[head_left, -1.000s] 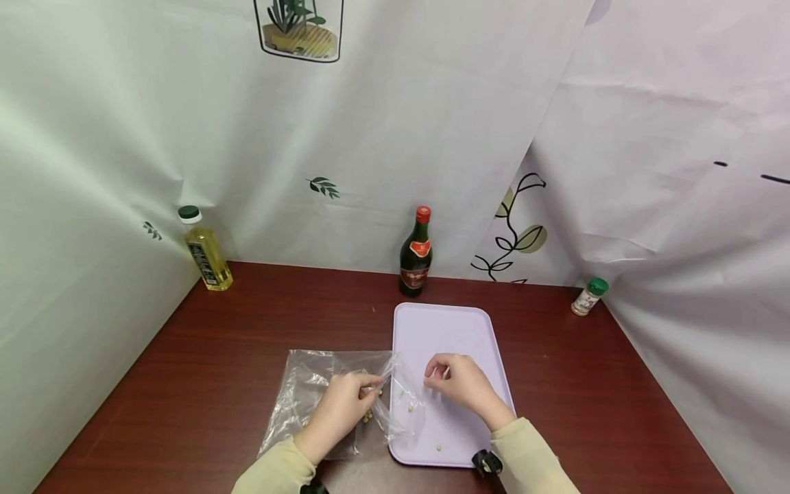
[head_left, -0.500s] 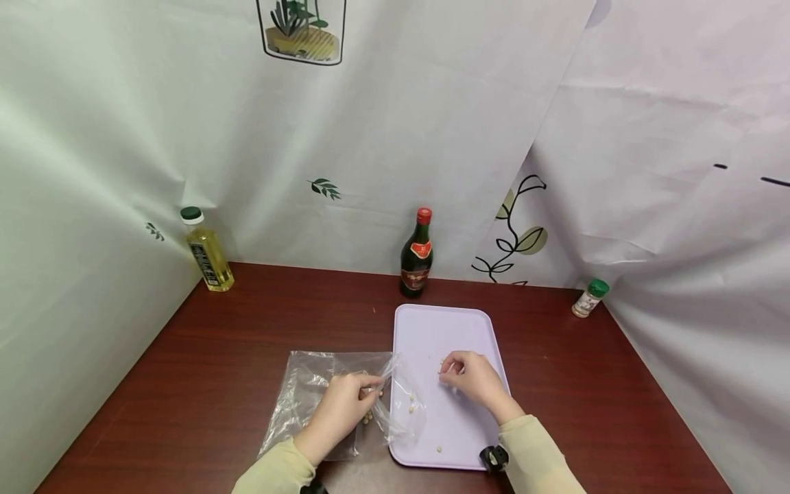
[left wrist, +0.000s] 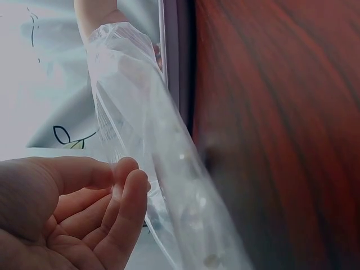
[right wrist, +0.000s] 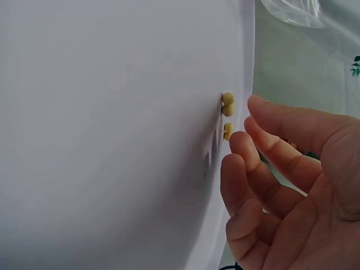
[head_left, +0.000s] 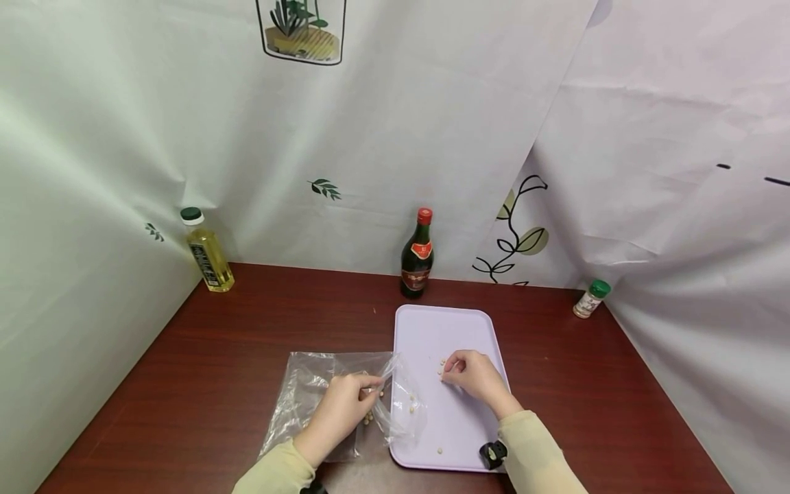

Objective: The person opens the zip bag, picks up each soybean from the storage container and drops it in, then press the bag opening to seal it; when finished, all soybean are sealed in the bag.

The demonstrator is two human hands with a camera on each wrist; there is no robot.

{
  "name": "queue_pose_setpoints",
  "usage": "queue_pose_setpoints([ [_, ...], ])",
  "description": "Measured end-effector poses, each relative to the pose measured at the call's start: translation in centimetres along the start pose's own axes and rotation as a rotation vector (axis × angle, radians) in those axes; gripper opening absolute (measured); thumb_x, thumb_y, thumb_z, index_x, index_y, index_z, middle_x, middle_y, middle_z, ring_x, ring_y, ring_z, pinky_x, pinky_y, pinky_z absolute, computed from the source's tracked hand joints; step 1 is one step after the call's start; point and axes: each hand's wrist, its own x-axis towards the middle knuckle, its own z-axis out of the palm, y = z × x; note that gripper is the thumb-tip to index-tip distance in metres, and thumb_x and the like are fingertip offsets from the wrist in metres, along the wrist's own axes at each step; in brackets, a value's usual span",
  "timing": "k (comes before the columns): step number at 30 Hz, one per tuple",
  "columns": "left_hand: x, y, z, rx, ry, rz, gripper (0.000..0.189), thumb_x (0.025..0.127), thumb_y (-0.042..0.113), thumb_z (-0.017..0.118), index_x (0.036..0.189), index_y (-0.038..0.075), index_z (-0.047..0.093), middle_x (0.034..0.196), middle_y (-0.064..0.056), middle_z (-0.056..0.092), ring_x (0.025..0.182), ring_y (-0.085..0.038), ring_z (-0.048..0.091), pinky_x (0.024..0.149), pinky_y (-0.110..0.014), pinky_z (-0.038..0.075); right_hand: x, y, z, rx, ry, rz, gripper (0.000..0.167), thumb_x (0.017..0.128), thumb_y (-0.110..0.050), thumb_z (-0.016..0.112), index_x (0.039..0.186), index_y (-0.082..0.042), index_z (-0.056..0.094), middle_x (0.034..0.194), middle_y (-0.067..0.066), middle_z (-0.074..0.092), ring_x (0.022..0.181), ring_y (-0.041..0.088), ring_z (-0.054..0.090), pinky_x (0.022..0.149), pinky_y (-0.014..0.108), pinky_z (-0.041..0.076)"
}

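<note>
Left fingers (left wrist: 133,197) pinch bag (head_left: 302,384); right fingers (right wrist: 232,175) near beans (right wrist: 228,109)

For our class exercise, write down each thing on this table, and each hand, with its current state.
Clear bag: crumpled, beans inside
Tray: lying flat, a few loose beans on it
Bottle of yellow liquid: upright, capped
Dark bottle: upright, capped
Green-topped shaker: upright, capped
Left hand: pinching the bag
Right hand: over the tray, thumb and fingers apart
</note>
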Motion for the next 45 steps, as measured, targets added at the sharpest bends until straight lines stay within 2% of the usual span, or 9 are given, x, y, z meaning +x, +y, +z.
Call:
queue_pose_setpoints([
  [15, 0.09, -0.20, -0.02, -0.007, -0.006, -0.006, 0.018, 0.078, 0.000, 0.070, 0.095, 0.004, 0.074, 0.066, 0.000, 0.065, 0.049, 0.006, 0.040, 0.046, -0.017, 0.037, 0.63, 0.45, 0.55, -0.002, -0.044, -0.011, 0.012, 0.070, -0.001, 0.071, 0.070, -0.011, 0.064, 0.058, -0.007, 0.049, 0.054, 0.008, 0.044, 0.052, 0.022, 0.036],
  [21, 0.10, -0.18, -0.01, -0.004, 0.001, -0.006, 0.019, 0.077, 0.000, 0.070, 0.095, 0.004, 0.074, 0.061, 0.003, 0.062, 0.048, 0.006, 0.038, 0.045, -0.016, 0.036, 0.76, 0.28, 0.59, -0.030, -0.054, -0.009, 0.014, 0.069, -0.005, 0.075, 0.068, -0.013, 0.063, 0.057, -0.007, 0.049, 0.054, 0.008, 0.044, 0.052, 0.023, 0.035],
  [38, 0.09, -0.19, 0.01, 0.010, 0.013, 0.001, 0.019, 0.077, 0.000, 0.070, 0.094, 0.005, 0.075, 0.062, 0.003, 0.063, 0.047, 0.006, 0.039, 0.044, -0.015, 0.035, 0.31, -0.12, 0.60, -0.050, -0.058, 0.009, 0.016, 0.071, -0.008, 0.076, 0.067, -0.015, 0.062, 0.058, -0.006, 0.048, 0.055, 0.009, 0.044, 0.052, 0.025, 0.035],
  [45, 0.11, -0.31, 0.09, 0.016, 0.017, 0.012, 0.019, 0.077, 0.000, 0.070, 0.094, 0.004, 0.074, 0.060, 0.005, 0.061, 0.046, 0.007, 0.038, 0.043, -0.014, 0.035, 0.04, -0.38, 0.41, -0.047, -0.047, -0.012, 0.014, 0.071, -0.007, 0.075, 0.069, -0.013, 0.063, 0.057, -0.006, 0.050, 0.053, 0.008, 0.045, 0.051, 0.024, 0.036],
])
